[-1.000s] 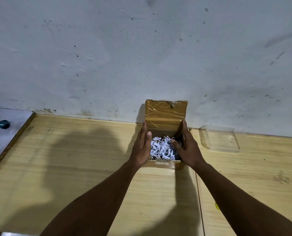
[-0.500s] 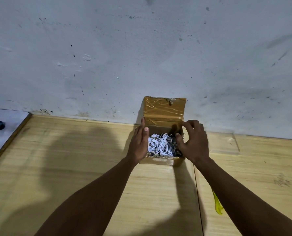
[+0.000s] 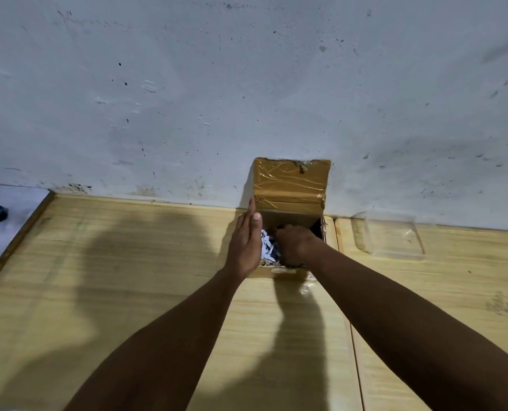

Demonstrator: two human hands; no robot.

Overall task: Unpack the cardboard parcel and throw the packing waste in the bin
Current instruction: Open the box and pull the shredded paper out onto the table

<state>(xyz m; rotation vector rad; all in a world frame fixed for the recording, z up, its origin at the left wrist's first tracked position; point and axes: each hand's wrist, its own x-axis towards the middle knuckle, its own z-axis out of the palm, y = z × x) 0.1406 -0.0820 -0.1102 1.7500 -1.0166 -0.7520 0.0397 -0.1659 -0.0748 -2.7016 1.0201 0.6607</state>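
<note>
A: Since the cardboard parcel [image 3: 289,203] sits on the wooden table [image 3: 128,262] against the wall [image 3: 246,84], lid flap up, why is the left hand [image 3: 244,244] flat on its side?

B: Bracing it, fingers straight, gripping nothing. Right hand [image 3: 295,244] is curled down in the shredded paper [image 3: 267,247]; can't tell what it's holding. No bin visible.

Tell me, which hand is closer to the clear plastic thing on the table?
Right. The right hand is down in the box, on the side toward the plastic. The left hand lies flat against the box's far side.
</note>
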